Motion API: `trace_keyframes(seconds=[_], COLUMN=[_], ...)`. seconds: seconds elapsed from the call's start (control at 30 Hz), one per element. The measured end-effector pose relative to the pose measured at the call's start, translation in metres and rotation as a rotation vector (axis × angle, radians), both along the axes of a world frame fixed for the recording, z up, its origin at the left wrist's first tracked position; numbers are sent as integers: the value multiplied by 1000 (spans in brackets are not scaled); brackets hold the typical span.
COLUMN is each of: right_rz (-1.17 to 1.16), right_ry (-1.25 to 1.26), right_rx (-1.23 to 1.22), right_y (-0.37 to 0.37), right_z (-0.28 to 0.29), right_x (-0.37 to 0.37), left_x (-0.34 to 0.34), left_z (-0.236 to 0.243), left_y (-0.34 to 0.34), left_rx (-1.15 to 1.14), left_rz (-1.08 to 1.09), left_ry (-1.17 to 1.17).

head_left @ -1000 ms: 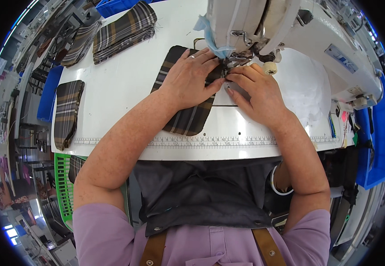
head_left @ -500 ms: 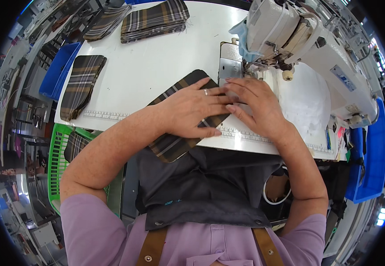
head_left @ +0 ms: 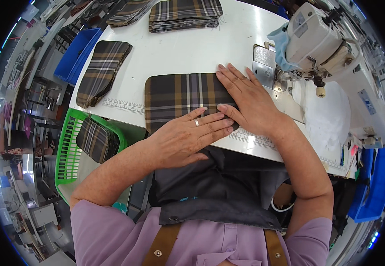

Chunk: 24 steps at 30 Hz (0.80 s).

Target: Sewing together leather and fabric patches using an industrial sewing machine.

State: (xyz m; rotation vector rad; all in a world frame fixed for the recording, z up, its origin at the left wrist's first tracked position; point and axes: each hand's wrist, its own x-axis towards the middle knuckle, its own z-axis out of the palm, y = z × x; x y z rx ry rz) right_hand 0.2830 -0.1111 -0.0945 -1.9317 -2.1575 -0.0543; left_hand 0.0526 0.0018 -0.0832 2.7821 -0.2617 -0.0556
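Observation:
A plaid fabric panel (head_left: 179,95) in dark brown, tan and white, with rounded corners, lies flat on the white table near its front edge. My right hand (head_left: 250,99) rests on its right end, fingers stretched out and pointing away from me. Across its lower edge lies my left hand (head_left: 190,135), fingers extended to the right and thumb apart, a ring on one finger. The fingertips of my left hand meet the thumb side of my right hand. Both palms face down, and neither hand grips the panel. Just beyond my right hand stands the sewing machine (head_left: 316,44).
Stacks of plaid panels lie at the far side (head_left: 186,15) and left (head_left: 104,73) of the table. A green basket (head_left: 68,155) with plaid pieces sits at the left below table height. Blue bins flank the table (head_left: 75,55). A ruler strip (head_left: 257,139) runs along the front edge.
The panel has turned from slanted to nearly square with the table edge. My right hand has spread flat onto it, and my left hand has moved down toward its lower edge. The view has shifted.

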Motion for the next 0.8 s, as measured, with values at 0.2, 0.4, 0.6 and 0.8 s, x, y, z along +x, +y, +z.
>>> trace_keyframes(seconds=[0.2, 0.4, 0.6, 0.8], right_rz=[-88, -136, -100, -92], right_ry=[139, 392, 387, 408], right_rx=[85, 160, 205, 196], right_y=[-4, -2, 1, 4], right_z=[-2, -4, 3, 2], right_x=[6, 17, 15, 14], left_x=[-27, -10, 74, 155], left_z=[7, 50, 88, 32], left_y=[14, 61, 175, 230], left_rx=[74, -162, 381, 422], left_rz=[274, 350, 647, 654], left_ry=[-132, -248, -670, -621])
